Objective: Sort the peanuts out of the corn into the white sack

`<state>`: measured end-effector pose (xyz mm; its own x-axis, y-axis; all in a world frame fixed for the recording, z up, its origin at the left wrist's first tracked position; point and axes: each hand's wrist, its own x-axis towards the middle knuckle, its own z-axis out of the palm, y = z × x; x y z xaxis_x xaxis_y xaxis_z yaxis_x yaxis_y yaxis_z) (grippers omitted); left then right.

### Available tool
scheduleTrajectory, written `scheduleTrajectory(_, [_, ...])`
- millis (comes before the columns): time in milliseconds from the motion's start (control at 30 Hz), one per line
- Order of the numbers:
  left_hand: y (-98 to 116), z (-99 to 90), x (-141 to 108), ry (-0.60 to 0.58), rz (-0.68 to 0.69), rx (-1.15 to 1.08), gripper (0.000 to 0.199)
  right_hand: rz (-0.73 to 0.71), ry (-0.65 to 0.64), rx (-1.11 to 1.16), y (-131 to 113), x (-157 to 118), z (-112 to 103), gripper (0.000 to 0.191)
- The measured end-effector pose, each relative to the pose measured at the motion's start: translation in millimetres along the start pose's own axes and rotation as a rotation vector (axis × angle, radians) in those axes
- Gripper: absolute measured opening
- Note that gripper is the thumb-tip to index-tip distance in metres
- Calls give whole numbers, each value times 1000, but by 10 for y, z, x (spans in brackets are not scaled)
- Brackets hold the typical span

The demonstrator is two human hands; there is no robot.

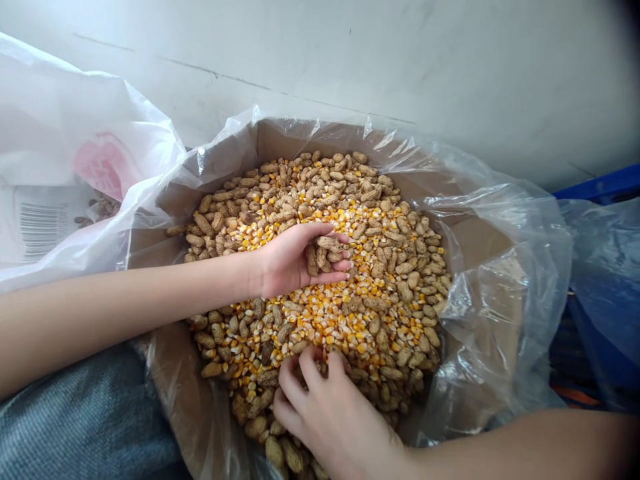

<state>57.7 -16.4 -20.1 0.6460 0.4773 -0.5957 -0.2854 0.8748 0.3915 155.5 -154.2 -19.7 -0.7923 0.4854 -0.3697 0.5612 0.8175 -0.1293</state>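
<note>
My left hand point(287, 261) is turned palm up over the middle of the box, its fingers curled around several unshelled peanuts point(325, 253). Lower down, my right hand point(333, 407) reaches palm down into the mix, fingers bent and their tips among the peanuts; what lies under them is hidden. Yellow and white corn kernels point(330, 313) are spread through the middle, with more unshelled peanuts point(400, 287) around them. All of it lies in a cardboard box point(320, 131) lined with a clear plastic bag point(480, 287).
A white plastic sack point(75, 113) with a pink print and barcode stands at the left. A pale wall point(375, 60) rises behind the box. Blue crates point(600, 187) under clear plastic are at the right. A denim-covered leg point(85, 420) is at lower left.
</note>
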Motion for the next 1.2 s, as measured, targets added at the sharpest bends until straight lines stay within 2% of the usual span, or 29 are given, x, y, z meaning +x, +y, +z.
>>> scheduleTrajectory(133, [-2, -4, -5, -3, 0, 6, 16, -62, -35, 71, 127, 27, -126, 15])
scheduleTrajectory(267, [-3, -4, -5, -6, -5, 9, 15, -58, 57, 151, 336, -25, -283, 13])
scheduleTrajectory(333, [-3, 2, -6, 1, -10, 12, 15, -26, 97, 270, 460, -52, -410, 14])
scheduleTrajectory(400, [-2, 13, -13, 4, -16, 14, 14, -5, 118, 533, 584, -62, -539, 16])
scheduleTrajectory(500, [5, 31, -31, 2, -53, 26, 17, 81, 138, 1073, 742, -33, -657, 17])
scheduleTrajectory(600, [10, 38, -44, -14, -84, 71, 20, 215, 193, 1540, 837, 31, -658, 23])
scheduleTrajectory(700, [6, 35, -44, -13, -53, 107, 21, 310, 257, 1808, 874, 80, -625, 29])
scheduleTrajectory(800, [1, 36, -41, 4, -53, 113, 25, 317, 290, 1862, 886, 83, -620, 31])
scheduleTrajectory(1000, [7, 49, -50, 3, -73, 93, 30, 259, 311, 1757, 902, 41, -636, 27])
scheduleTrajectory(1200, [15, 66, -59, 27, -33, 60, 32, 277, 317, 1783, 893, 60, -616, 23])
